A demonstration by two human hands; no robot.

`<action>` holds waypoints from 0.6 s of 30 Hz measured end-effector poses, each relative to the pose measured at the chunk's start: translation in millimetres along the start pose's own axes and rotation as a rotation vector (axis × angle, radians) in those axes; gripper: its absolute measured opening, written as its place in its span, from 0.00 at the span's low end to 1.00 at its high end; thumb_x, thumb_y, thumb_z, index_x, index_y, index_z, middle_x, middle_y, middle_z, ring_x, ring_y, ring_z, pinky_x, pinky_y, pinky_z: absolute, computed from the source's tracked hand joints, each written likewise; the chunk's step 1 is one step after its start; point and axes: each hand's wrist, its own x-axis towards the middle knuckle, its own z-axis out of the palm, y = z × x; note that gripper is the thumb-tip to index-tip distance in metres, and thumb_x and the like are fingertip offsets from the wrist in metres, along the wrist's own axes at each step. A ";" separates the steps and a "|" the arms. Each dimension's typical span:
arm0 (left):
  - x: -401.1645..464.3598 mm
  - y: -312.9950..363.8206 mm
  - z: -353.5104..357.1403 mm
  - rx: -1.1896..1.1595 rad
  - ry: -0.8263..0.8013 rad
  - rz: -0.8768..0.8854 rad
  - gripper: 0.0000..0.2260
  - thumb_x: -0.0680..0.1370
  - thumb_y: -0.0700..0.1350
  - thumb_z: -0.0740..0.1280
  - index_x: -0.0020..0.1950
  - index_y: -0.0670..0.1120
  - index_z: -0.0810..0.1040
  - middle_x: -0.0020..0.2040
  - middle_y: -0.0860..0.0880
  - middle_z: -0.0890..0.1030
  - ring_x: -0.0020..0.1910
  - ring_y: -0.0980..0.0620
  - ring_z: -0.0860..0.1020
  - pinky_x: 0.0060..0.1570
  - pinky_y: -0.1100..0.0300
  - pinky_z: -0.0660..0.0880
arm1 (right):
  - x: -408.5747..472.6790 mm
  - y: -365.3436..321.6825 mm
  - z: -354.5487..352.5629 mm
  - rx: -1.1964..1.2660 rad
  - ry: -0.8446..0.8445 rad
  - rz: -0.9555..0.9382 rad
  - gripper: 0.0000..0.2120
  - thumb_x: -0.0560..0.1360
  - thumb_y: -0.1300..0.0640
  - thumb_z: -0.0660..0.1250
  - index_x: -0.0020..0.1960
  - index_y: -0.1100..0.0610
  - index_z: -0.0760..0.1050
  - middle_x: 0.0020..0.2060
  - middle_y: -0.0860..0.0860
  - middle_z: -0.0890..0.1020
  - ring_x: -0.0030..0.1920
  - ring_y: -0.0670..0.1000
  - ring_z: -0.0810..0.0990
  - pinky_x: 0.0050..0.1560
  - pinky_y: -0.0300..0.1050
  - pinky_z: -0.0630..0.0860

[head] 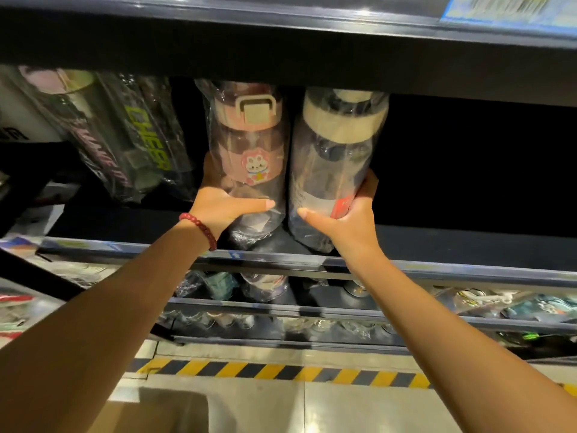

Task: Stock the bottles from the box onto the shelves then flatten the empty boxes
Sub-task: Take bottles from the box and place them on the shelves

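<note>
Two plastic-wrapped bottles stand side by side on a dark shelf. My left hand grips the lower part of the pink-lidded bottle, which has a bunny sticker. My right hand grips the cream-lidded clear bottle, which carries a white and red label. Both thumbs lie across the fronts of the bottles and the fingers wrap behind. A red bead bracelet sits on my left wrist. A corner of the cardboard box shows at the bottom left.
Wrapped dark bottles with green and pink lettering lean at the left of the same shelf. The shelf's right part is dark. The upper shelf edge hangs close above the lids. Lower shelves hold more wrapped goods. Yellow-black striped tape marks the floor.
</note>
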 end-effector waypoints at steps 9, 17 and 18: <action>-6.7 -11.7 4.0 0.125 -0.050 0.178 0.19 0.64 0.35 0.78 0.48 0.50 0.75 0.44 0.58 0.79 0.38 0.71 0.78 0.46 0.72 0.77 | -5.2 9.5 -4.0 -0.268 -0.066 -0.033 0.37 0.58 0.40 0.77 0.58 0.59 0.72 0.52 0.53 0.80 0.53 0.49 0.80 0.54 0.45 0.79; 4.4 -23.8 0.3 0.307 0.078 0.155 0.16 0.63 0.41 0.79 0.41 0.49 0.74 0.47 0.43 0.82 0.47 0.48 0.80 0.48 0.56 0.78 | 0.9 11.2 2.0 -0.381 -0.035 0.039 0.16 0.65 0.52 0.78 0.43 0.64 0.81 0.38 0.53 0.84 0.40 0.50 0.83 0.41 0.43 0.79; 7.7 -24.5 -1.8 0.313 0.073 0.154 0.14 0.63 0.41 0.79 0.41 0.48 0.75 0.47 0.42 0.82 0.48 0.47 0.81 0.49 0.54 0.78 | 1.7 9.2 3.3 -0.374 -0.041 0.043 0.14 0.66 0.53 0.78 0.42 0.63 0.82 0.38 0.54 0.84 0.39 0.49 0.82 0.41 0.43 0.79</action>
